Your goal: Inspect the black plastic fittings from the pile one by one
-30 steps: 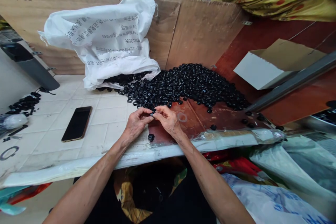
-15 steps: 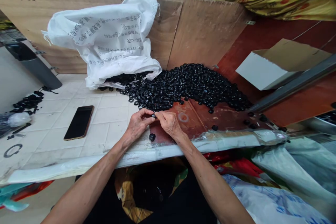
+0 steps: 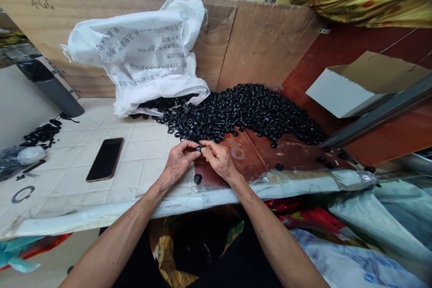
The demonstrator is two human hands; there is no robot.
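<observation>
Between my two hands, near the table's front, is a small black ring part. My left hand pinches it from the left with thumb and forefinger. My right hand closes its fingertips on its other side. Just beyond them spreads a large pile of black ring parts, spilling from a white woven sack with printed characters. One loose black part lies on the table below my hands. My fingers hide much of the held part.
A phone lies left on the white tabletop. Further left are a flat grey ring and a dark cylinder. An open white box and a metal bar are at the right. An open bag hangs below the edge.
The camera view has shifted slightly, moving the scene a little right and down. My right fingers have shifted slightly around the black part, which both hands still hold.
</observation>
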